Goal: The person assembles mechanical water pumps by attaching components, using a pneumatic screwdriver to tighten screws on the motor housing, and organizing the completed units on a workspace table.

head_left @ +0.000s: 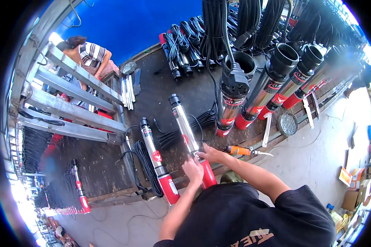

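A slim submersible pump (184,125), with a black cap, silver barrel and red lower end, lies slanting toward me on the dark workbench. Its red end reaches my shirt. My left hand (193,169) is closed at the joint between barrel and red part. On the other side of that joint, my right hand (210,153) grips with bent fingers. What the fingertips pinch is too small to make out. To the left lies a similar pump (149,142), its coiled black cable (146,168) beside it. An orange air tool (238,150) rests right of my right hand.
Wider pumps (272,78) with cables stand along the right. More cabled pumps (185,49) lie at the back. A metal frame (70,105) rises at left, with another person (88,55) behind it. A round dish (287,124) sits at the bench's right edge.
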A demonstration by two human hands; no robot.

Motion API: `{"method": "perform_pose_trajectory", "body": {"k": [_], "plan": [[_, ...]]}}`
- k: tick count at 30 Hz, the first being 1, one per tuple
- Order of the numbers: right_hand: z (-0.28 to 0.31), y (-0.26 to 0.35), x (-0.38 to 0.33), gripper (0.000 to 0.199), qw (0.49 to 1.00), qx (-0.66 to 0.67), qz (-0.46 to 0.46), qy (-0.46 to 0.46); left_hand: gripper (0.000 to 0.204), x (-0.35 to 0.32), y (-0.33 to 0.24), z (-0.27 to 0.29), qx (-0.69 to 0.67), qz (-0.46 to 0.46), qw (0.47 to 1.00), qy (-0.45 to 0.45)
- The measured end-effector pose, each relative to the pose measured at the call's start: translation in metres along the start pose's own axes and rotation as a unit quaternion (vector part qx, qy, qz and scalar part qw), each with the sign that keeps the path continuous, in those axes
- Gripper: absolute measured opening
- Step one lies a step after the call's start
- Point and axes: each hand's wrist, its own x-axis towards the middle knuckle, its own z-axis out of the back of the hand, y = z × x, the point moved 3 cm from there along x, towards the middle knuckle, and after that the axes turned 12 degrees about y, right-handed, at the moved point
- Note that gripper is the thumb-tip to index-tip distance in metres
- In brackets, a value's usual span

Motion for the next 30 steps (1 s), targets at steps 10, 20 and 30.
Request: {"method": "perform_pose_trajectory", "body": {"k": [10, 20, 30], "plan": [[0.014, 0.02, 0.0, 0.065, 0.987, 0.12, -0.097, 0.046, 0.092, -0.014, -0.036, 0.01, 0.4, -0.099, 0.906, 0.097], [-0.019, 0.005, 0.007, 0.068, 0.992, -0.114, -0.007, -0.055, 0.046, 0.003, 0.0, 0.039, -0.102, -0.042, 0.986, 0.124], [0.043, 0.041, 0.0, 0.054, 0.995, -0.034, -0.073, 0.05, 0.032, 0.042, 0.03, -0.024, -0.641, 0.111, 0.687, 0.323]]}}
